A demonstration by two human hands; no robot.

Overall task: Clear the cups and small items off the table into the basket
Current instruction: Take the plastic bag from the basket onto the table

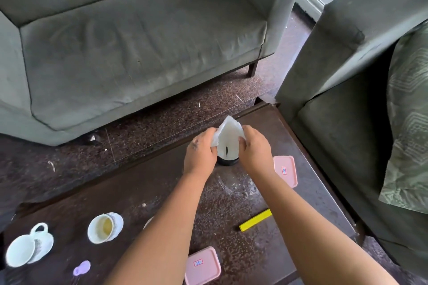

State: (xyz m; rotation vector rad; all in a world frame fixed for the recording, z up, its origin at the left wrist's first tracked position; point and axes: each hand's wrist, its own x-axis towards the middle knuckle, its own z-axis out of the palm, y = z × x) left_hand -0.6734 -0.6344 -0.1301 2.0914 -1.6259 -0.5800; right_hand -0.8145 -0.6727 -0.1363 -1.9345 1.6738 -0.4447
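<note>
Head view, downward (close) over table

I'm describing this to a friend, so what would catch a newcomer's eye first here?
Both hands, left hand and right hand, pinch a white plastic bag over a dark round container at the table's far middle. Two tipped teacups on saucers lie near left, pink lids right.

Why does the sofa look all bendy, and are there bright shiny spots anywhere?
Head view: the wide-angle lens bows the grey fabric sofa near the edges; daylight whitens the floor strip top right and washes out the white translucent plastic bag held by the left hand and right hand; focus stays fairly sharp, shadows soft.
</note>
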